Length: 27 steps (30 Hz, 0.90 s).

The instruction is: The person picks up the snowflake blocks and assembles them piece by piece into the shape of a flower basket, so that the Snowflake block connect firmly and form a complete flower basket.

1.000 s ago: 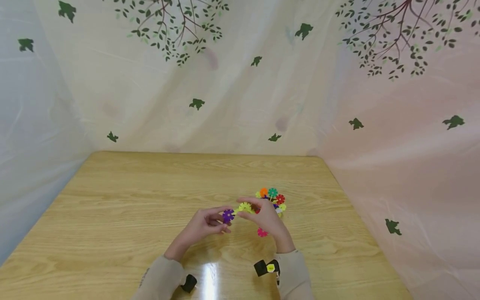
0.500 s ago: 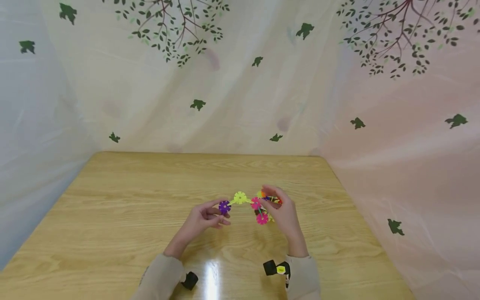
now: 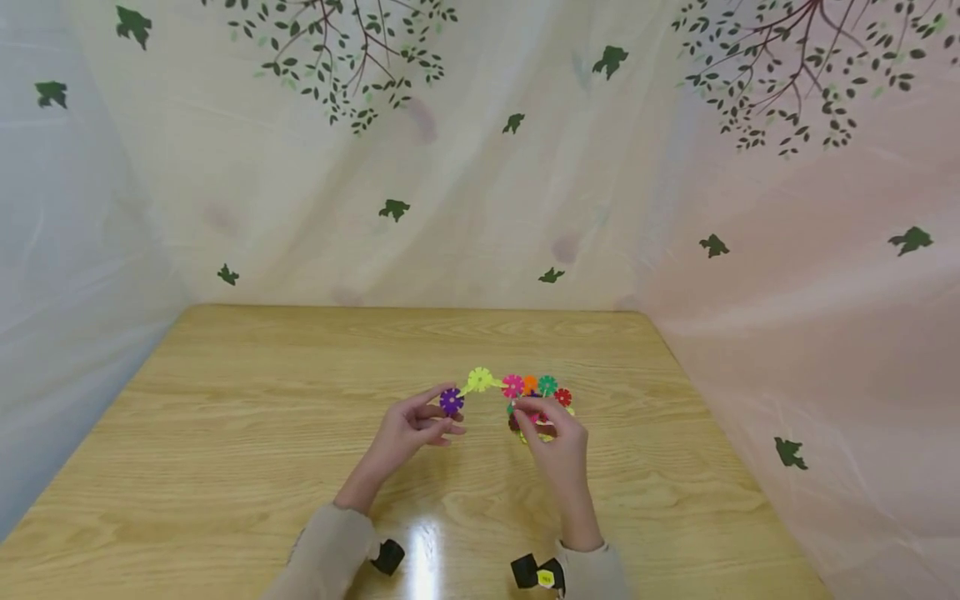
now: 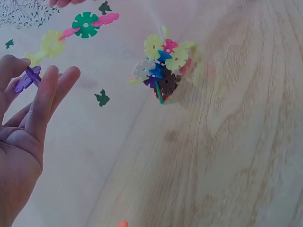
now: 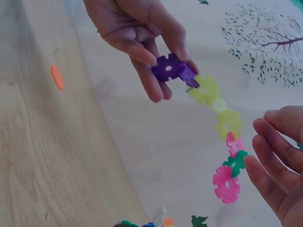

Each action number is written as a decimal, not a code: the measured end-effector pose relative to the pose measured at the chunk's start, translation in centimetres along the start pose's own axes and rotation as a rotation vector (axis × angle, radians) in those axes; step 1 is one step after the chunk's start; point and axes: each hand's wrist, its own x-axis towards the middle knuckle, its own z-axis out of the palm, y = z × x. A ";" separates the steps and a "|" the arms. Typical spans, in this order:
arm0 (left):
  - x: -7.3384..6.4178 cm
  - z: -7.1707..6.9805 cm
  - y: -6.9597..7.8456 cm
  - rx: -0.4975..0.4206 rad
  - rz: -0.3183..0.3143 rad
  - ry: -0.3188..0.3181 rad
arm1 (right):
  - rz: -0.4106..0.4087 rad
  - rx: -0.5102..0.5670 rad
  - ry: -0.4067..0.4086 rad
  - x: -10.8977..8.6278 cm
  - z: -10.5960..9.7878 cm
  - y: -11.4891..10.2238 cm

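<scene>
My left hand (image 3: 408, 427) pinches a purple snowflake disc (image 3: 452, 401) at one end of a chain of plastic interlocking discs. From it the chain runs through yellow discs (image 5: 206, 90) to a green disc (image 5: 235, 163) and a pink disc (image 5: 226, 184) at its far end. My right hand (image 5: 279, 161) is beside that far end, its fingers slightly bent and spread, with a fingertip close to the green disc. No disc shows between its fingers in the right wrist view. Behind the right hand, a multicoloured cluster of joined discs (image 4: 163, 71) rests on the table.
The wooden table (image 3: 300, 358) is bordered by hanging cloth (image 3: 465, 233) printed with leaves and birds. A separate orange piece (image 5: 57, 77) lies on the table in the right wrist view. Black wrist cameras (image 3: 387, 557) sit at the sleeves.
The chain has risen and its pink end has swung up. My right hand has left the yellow part, moved right, then back slightly left and down. The left hand keeps hold of the purple disc.
</scene>
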 end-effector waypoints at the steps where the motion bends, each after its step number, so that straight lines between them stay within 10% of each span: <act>1: 0.0 0.1 0.1 0.000 -0.001 0.004 | -0.007 -0.003 -0.012 -0.1 0.4 -0.2; 27: -0.7 3.1 1.4 0.011 0.043 -0.042 | 0.496 0.236 -0.066 -0.1 3.7 -1.6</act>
